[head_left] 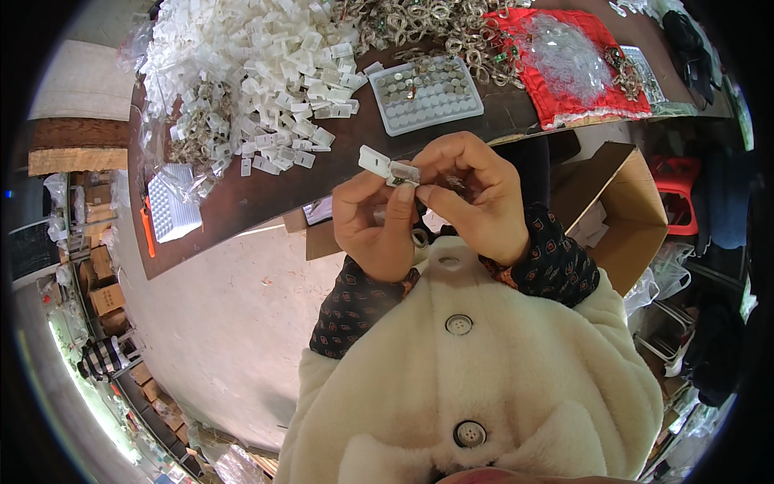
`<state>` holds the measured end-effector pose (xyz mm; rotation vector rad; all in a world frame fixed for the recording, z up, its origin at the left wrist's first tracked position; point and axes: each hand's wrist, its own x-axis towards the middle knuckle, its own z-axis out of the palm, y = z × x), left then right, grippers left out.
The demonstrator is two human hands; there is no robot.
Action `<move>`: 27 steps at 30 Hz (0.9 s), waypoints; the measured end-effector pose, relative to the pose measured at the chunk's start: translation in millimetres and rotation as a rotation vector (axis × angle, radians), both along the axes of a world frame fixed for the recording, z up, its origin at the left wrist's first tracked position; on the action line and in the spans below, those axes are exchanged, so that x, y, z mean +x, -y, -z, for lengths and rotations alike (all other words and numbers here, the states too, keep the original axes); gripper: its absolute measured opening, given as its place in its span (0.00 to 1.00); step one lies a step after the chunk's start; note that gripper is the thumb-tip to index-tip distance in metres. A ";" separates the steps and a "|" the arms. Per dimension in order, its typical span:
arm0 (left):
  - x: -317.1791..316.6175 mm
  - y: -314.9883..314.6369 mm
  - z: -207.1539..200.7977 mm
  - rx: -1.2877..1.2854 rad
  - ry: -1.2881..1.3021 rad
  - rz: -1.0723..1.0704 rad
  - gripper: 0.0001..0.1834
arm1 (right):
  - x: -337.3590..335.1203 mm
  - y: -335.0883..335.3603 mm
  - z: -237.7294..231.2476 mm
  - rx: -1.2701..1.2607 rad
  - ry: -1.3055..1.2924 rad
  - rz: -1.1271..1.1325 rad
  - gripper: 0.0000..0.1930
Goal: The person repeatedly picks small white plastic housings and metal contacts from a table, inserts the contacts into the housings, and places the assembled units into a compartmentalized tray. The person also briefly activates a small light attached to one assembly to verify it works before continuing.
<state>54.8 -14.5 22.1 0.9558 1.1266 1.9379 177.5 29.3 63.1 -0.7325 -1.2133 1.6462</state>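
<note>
A small white plastic case (376, 161) with its lid swung up is held in front of my chest, just past the table's near edge. My left hand (376, 218) is closed on it, thumb and fingers pinching its lower part. From the other side my right hand (477, 194) reaches in, its thumb tip and fingers closed at the case's right end. A bundle of thin wire (456, 185) shows in the curl of the right hand. What lies inside the case is too small to make out.
The dark table (266, 198) carries a heap of white cases (242, 73), coiled wires (435, 28), a tray of round discs (468, 109) and clear pieces (564, 60) on red cloth (520, 32). A white tray (173, 202) lies left by an orange tool (147, 230). A cardboard box (637, 194) stands right.
</note>
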 end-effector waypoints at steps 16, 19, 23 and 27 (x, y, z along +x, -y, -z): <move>-5.4 0.5 5.8 0.039 0.035 -0.009 0.11 | -2.5 -2.8 2.7 0.106 0.207 -0.039 0.14; -6.5 1.1 2.5 0.019 0.086 0.011 0.11 | -1.1 -4.9 -1.6 0.168 0.230 -0.071 0.14; -7.0 0.0 0.1 -0.012 0.044 -0.002 0.10 | 3.9 -4.4 -11.3 0.316 0.377 -0.015 0.14; -9.7 0.5 1.1 0.015 0.049 0.057 0.09 | 0.9 -8.5 -7.4 0.345 0.348 0.042 0.12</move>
